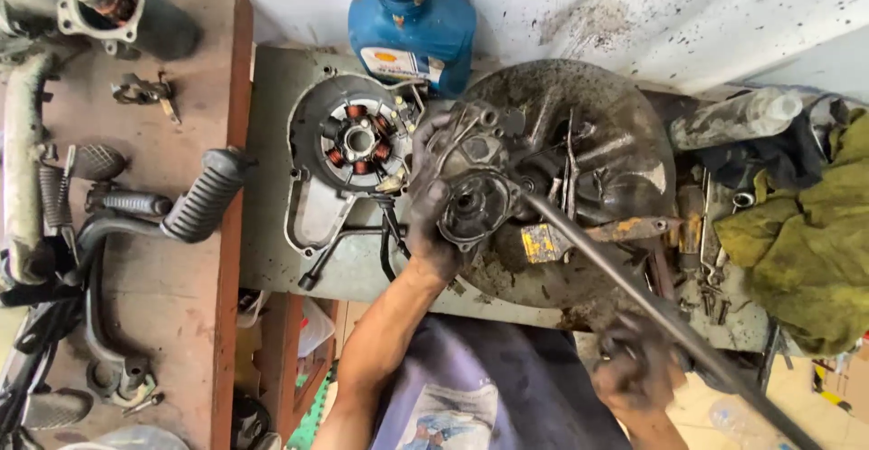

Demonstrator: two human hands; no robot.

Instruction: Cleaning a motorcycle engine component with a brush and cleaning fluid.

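Note:
My left hand (pixel 431 219), black with grease, grips a dirty metal engine casing (pixel 471 174) held over a round greasy pan (pixel 597 133) on the bench. My right hand (pixel 634 373), blurred at the lower right, holds a long dark metal rod (pixel 634 292) whose far tip rests against the casing near its round bearing hole. A yellow-handled tool (pixel 593 233) lies in the pan just right of the casing.
A stator cover with copper coils (pixel 348 147) lies left of the casing, a blue oil bottle (pixel 412 24) behind it. A wooden bench (pixel 172 296) at left carries footrests (pixel 204 196) and engine parts. An olive rag (pixel 806 233) and loose tools lie at right.

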